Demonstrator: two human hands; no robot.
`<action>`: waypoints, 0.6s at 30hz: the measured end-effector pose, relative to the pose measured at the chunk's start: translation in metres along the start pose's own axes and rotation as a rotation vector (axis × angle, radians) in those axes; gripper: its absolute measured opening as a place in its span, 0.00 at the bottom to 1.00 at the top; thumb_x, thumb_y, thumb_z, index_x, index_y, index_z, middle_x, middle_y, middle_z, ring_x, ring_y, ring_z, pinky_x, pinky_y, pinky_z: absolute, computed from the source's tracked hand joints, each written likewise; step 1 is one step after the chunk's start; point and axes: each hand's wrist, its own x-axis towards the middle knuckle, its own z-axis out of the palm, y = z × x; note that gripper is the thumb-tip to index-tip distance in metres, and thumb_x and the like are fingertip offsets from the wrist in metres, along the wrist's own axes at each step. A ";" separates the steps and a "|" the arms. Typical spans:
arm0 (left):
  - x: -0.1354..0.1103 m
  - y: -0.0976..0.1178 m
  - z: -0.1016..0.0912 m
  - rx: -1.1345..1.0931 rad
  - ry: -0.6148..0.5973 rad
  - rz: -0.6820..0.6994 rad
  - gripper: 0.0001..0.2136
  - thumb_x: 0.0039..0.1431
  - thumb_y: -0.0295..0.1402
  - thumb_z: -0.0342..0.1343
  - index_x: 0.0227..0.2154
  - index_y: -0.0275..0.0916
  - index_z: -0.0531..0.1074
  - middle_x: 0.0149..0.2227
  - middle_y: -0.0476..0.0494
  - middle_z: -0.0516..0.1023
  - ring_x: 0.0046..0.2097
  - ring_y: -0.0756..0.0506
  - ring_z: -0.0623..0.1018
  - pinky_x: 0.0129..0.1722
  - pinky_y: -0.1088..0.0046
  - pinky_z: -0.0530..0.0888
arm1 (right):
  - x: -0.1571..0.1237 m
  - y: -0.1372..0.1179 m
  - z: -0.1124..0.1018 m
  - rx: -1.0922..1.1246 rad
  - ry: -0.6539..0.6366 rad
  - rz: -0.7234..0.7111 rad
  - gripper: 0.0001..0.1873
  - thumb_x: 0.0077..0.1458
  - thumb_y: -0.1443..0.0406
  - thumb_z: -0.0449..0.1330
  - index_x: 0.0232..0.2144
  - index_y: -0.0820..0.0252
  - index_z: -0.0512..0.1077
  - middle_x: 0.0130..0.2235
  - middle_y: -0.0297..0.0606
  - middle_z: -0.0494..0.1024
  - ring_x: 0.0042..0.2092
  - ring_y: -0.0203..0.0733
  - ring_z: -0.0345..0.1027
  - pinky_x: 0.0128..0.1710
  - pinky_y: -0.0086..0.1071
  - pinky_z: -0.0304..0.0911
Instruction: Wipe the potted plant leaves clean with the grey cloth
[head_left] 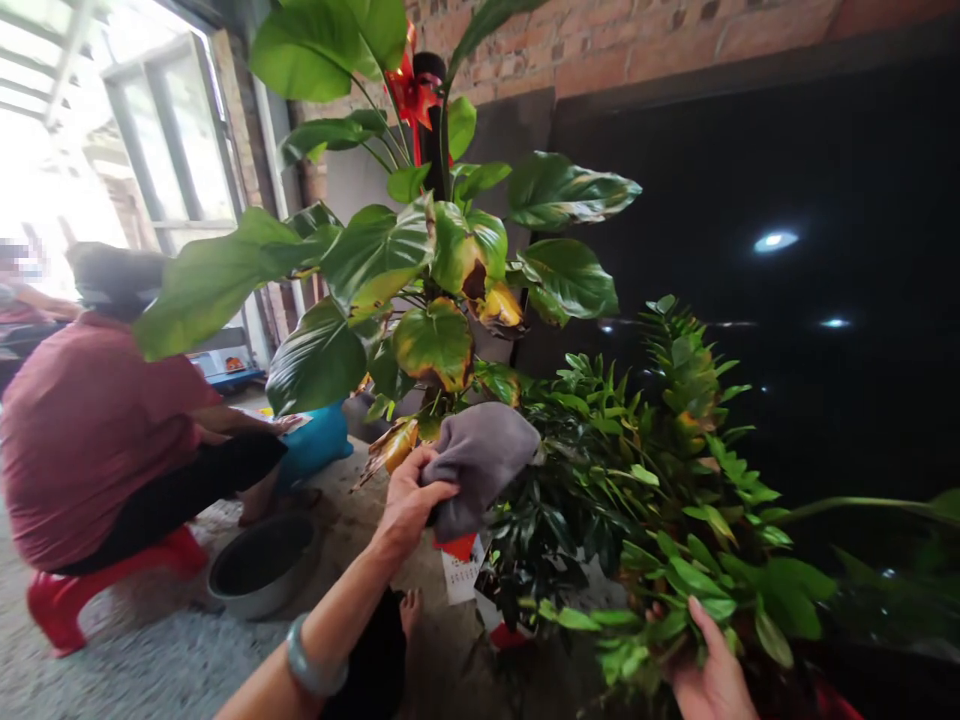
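Left grip (407,503) on grey cloth (480,468)

light: blown-out doorway (67,150) at left | interior dim | glare: spots on glossy black panel (750,150) | edges: stretched

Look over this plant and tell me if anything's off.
Several leaves of the large-leafed plant look unhealthy: the central leaf has yellow, browning edges, and a shrivelled brown-yellow leaf hangs just left of the grey cloth in the left hand.

No wording can be made out: the print on the white paper tag (461,572) under the leafy plant (442,340) is too blurred.
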 end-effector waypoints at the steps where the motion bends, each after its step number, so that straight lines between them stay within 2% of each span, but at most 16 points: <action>1: 0.001 -0.006 0.008 0.010 0.003 -0.024 0.11 0.26 0.28 0.59 0.17 0.39 0.63 0.25 0.54 0.70 0.28 0.50 0.67 0.27 0.76 0.64 | -0.001 0.001 0.003 0.021 0.028 0.037 0.20 0.29 0.60 0.68 0.29 0.53 0.70 0.24 0.29 0.77 0.25 0.45 0.71 0.28 0.42 0.71; 4: -0.018 -0.039 0.018 0.111 -0.049 -0.194 0.09 0.23 0.26 0.56 0.14 0.39 0.62 0.18 0.56 0.65 0.24 0.51 0.63 0.23 0.77 0.60 | 0.001 0.002 0.004 0.018 0.037 0.109 0.18 0.32 0.58 0.67 0.30 0.54 0.71 0.25 0.31 0.78 0.29 0.47 0.73 0.32 0.43 0.71; 7: -0.049 -0.062 0.009 0.133 -0.159 -0.299 0.08 0.23 0.25 0.55 0.13 0.39 0.61 0.21 0.53 0.70 0.28 0.49 0.66 0.25 0.76 0.61 | 0.007 0.001 -0.002 -0.037 -0.003 0.148 0.18 0.34 0.56 0.66 0.31 0.54 0.71 0.25 0.34 0.78 0.35 0.53 0.74 0.34 0.46 0.71; 10: -0.059 -0.046 0.005 0.029 -0.199 -0.247 0.09 0.24 0.26 0.56 0.15 0.38 0.63 0.34 0.49 0.76 0.36 0.45 0.69 0.31 0.75 0.64 | 0.004 -0.003 -0.001 -0.005 -0.008 0.151 0.20 0.31 0.58 0.67 0.32 0.55 0.71 0.27 0.33 0.79 0.33 0.51 0.74 0.34 0.46 0.71; 14: -0.030 -0.009 0.030 -0.049 -0.145 -0.042 0.10 0.26 0.27 0.57 0.17 0.39 0.62 0.42 0.47 0.73 0.36 0.46 0.69 0.31 0.75 0.63 | -0.009 -0.004 0.010 0.086 0.033 0.125 0.20 0.30 0.63 0.68 0.31 0.56 0.71 0.24 0.30 0.78 0.24 0.42 0.71 0.30 0.40 0.70; 16: -0.020 -0.011 0.046 -0.005 -0.100 0.026 0.10 0.26 0.28 0.58 0.16 0.38 0.63 0.43 0.47 0.72 0.37 0.46 0.69 0.35 0.74 0.63 | -0.010 -0.002 0.011 0.070 0.027 0.124 0.18 0.31 0.62 0.67 0.30 0.56 0.71 0.24 0.30 0.78 0.25 0.42 0.71 0.29 0.39 0.70; 18: -0.024 -0.028 0.055 0.060 -0.089 0.036 0.08 0.25 0.28 0.57 0.15 0.39 0.63 0.40 0.46 0.72 0.40 0.43 0.69 0.38 0.72 0.63 | -0.005 -0.001 0.006 0.021 0.005 0.114 0.17 0.33 0.59 0.67 0.30 0.55 0.71 0.25 0.31 0.79 0.28 0.45 0.73 0.31 0.40 0.71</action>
